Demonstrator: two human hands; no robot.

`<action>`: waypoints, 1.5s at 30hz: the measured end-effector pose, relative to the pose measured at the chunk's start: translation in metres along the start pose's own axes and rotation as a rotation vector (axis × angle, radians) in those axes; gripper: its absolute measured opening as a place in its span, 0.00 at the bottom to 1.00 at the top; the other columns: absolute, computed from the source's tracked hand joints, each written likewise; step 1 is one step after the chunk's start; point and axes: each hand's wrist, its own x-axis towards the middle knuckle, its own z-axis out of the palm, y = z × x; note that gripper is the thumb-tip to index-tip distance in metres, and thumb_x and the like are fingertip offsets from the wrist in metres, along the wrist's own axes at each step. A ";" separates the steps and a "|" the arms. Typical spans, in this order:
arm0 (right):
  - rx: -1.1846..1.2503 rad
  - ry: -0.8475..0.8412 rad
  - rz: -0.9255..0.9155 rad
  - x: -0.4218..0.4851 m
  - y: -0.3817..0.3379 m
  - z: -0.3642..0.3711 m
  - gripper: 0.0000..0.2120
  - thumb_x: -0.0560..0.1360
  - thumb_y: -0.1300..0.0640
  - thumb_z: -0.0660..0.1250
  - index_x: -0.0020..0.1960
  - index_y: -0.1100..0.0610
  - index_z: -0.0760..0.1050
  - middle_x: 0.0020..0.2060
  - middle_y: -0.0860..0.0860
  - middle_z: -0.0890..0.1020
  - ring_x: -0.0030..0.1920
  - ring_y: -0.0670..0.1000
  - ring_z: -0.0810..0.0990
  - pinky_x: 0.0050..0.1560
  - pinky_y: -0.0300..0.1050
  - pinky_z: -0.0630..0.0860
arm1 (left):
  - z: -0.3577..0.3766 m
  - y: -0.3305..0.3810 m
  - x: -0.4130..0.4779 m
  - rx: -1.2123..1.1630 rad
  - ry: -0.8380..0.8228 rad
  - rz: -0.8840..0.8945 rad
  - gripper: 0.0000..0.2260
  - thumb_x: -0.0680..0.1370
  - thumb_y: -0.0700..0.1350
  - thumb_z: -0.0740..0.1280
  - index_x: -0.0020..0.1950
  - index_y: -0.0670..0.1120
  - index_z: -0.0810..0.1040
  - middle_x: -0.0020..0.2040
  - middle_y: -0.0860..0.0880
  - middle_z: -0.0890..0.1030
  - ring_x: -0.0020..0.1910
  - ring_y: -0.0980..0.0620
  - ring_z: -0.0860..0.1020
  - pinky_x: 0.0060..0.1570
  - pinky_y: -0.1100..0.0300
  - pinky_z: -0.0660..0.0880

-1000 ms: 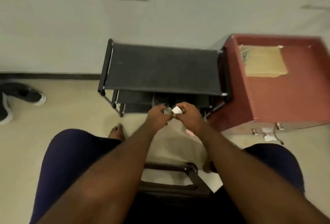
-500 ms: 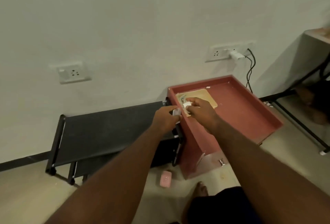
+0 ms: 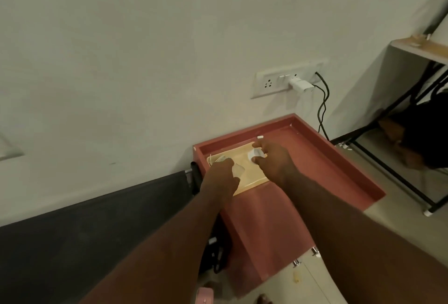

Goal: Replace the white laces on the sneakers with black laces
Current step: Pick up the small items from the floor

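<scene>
Red cabinet (image 3: 278, 226) against wall, top rimmed like a tray. Tan pad (image 3: 252, 177) lies in far-left corner of cabinet top.

Both hands over the pad. Right hand (image 3: 274, 162): thumb and fingertips pinched on a small white piece (image 3: 254, 154), held just above the pad's far edge. Too blurred to say whether it is a lace. Left hand (image 3: 220, 176): fingers curled down, gripping a clear piece (image 3: 239, 170) low over the pad's left part; whether it touches the pad, cannot tell. Hands near each other, not touching.

Tiny white bit (image 3: 260, 137) on cabinet top, just beyond right hand.

Black rack (image 3: 97, 226) butts cabinet's left side. Socket (image 3: 271, 84) on wall above cabinet, white charger (image 3: 300, 84) plugged in, black cable (image 3: 323, 107) dropping behind cabinet. Desk (image 3: 421, 48) on black frame right of cabinet. Pink thing (image 3: 204, 296) on floor at cabinet's near-left corner.
</scene>
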 end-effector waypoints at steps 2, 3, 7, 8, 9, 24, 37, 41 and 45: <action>-0.081 -0.019 -0.017 0.018 0.007 0.007 0.18 0.76 0.63 0.72 0.65 0.57 0.78 0.63 0.53 0.79 0.63 0.52 0.76 0.61 0.39 0.68 | 0.007 -0.003 0.022 0.052 -0.036 0.031 0.18 0.79 0.44 0.67 0.69 0.45 0.72 0.65 0.45 0.77 0.63 0.47 0.75 0.61 0.54 0.74; -0.108 -0.030 -0.017 0.028 0.010 0.011 0.18 0.76 0.64 0.72 0.65 0.57 0.78 0.63 0.53 0.79 0.64 0.53 0.76 0.61 0.39 0.68 | 0.011 -0.006 0.032 0.089 -0.062 0.045 0.18 0.79 0.44 0.67 0.69 0.45 0.73 0.64 0.45 0.77 0.63 0.47 0.75 0.62 0.53 0.74; -0.202 -0.091 -0.011 0.052 0.020 0.030 0.18 0.75 0.63 0.73 0.65 0.57 0.79 0.64 0.53 0.79 0.65 0.52 0.76 0.59 0.35 0.66 | 0.021 -0.018 0.053 0.252 -0.180 0.094 0.18 0.79 0.43 0.67 0.68 0.46 0.73 0.65 0.46 0.77 0.64 0.46 0.74 0.62 0.53 0.73; -0.226 -0.112 -0.017 0.056 0.023 0.037 0.18 0.75 0.64 0.72 0.65 0.57 0.79 0.64 0.53 0.79 0.65 0.52 0.76 0.58 0.34 0.65 | 0.023 -0.022 0.057 0.281 -0.202 0.096 0.18 0.79 0.43 0.67 0.69 0.46 0.73 0.65 0.46 0.76 0.64 0.46 0.74 0.62 0.52 0.74; -0.250 -0.130 -0.025 0.059 0.025 0.043 0.18 0.76 0.63 0.72 0.65 0.56 0.79 0.65 0.53 0.79 0.65 0.52 0.76 0.58 0.33 0.65 | 0.024 -0.026 0.058 0.309 -0.222 0.099 0.18 0.79 0.43 0.67 0.69 0.46 0.73 0.66 0.46 0.76 0.64 0.46 0.74 0.63 0.52 0.74; -0.340 -0.138 0.065 0.066 0.042 0.082 0.20 0.79 0.54 0.68 0.69 0.59 0.73 0.63 0.57 0.79 0.63 0.58 0.76 0.57 0.44 0.69 | 0.041 -0.047 0.058 0.518 -0.154 0.189 0.16 0.79 0.50 0.66 0.67 0.52 0.75 0.61 0.50 0.80 0.63 0.48 0.76 0.66 0.50 0.66; -0.275 -0.114 0.027 0.069 0.035 0.102 0.23 0.78 0.67 0.63 0.72 0.59 0.71 0.67 0.59 0.77 0.68 0.58 0.74 0.64 0.45 0.68 | 0.044 -0.049 0.056 0.550 -0.091 0.203 0.10 0.81 0.46 0.63 0.58 0.53 0.81 0.55 0.51 0.81 0.58 0.48 0.77 0.63 0.49 0.63; -0.275 -0.149 0.025 0.068 0.035 0.098 0.25 0.77 0.70 0.61 0.73 0.60 0.70 0.66 0.60 0.77 0.67 0.59 0.74 0.65 0.46 0.69 | 0.043 -0.054 0.053 0.498 -0.068 0.223 0.11 0.82 0.49 0.62 0.58 0.49 0.81 0.55 0.49 0.81 0.58 0.47 0.77 0.61 0.49 0.65; -0.247 -0.119 0.056 0.057 0.032 0.091 0.24 0.77 0.70 0.61 0.72 0.59 0.71 0.65 0.60 0.78 0.66 0.59 0.75 0.66 0.48 0.71 | 0.037 -0.063 0.043 0.267 -0.055 0.233 0.12 0.81 0.48 0.62 0.55 0.44 0.83 0.52 0.47 0.81 0.54 0.47 0.77 0.57 0.48 0.74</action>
